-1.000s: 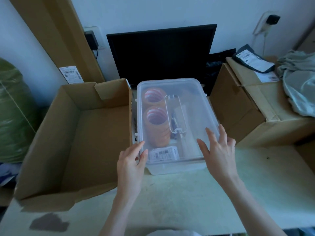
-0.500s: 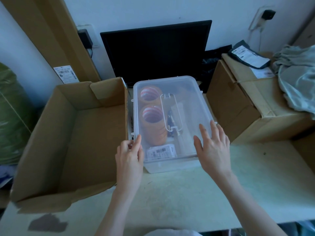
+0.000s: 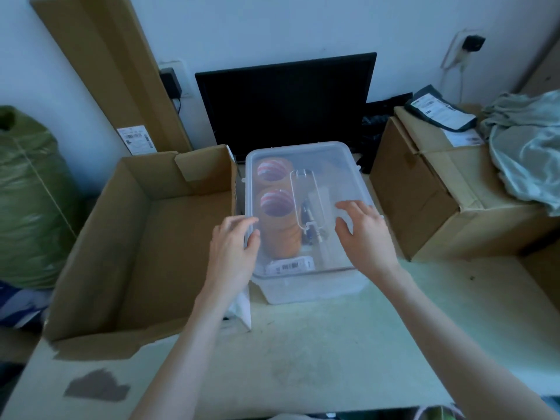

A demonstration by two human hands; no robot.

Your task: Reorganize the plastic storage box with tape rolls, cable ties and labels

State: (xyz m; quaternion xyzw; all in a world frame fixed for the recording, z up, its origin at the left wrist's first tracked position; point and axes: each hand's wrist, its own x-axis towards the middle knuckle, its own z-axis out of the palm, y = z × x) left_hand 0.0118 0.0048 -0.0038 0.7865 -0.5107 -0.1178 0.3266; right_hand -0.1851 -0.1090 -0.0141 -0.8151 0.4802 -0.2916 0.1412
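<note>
Two cardboard boxes hem in the storage box (image 3: 306, 213) on the bench (image 3: 333, 353). Far left, a green sack (image 3: 27, 201) bulges beyond the bench edge. Next, the open carton (image 3: 145, 237) lies with bare brown floor and raised flaps, its right wall just beside the storage box; a long flat cardboard piece (image 3: 112, 71) leans on the wall behind it. The left hand (image 3: 233, 253) grips the lid's left rim, thumb on top and fingers curled over the edge. The storage box is clear, rounded plastic with its lid on and a flat hinged handle (image 3: 306, 201) folded down the middle. Through the lid show two orange tape rolls (image 3: 277, 207) on the left, a barcode label (image 3: 289, 266) at the near end, and dark slim items by the handle, too blurred to name. The right hand (image 3: 363, 234) rests on the lid's right side, fingers spread and relaxed, holding nothing. A black monitor (image 3: 285, 101) stands behind. Right, a closed carton (image 3: 430, 189) carries a dark mailer (image 3: 439, 112) and crumpled pale cloth (image 3: 527, 153). The pale, scuffed bench lies open toward the near edge.
</note>
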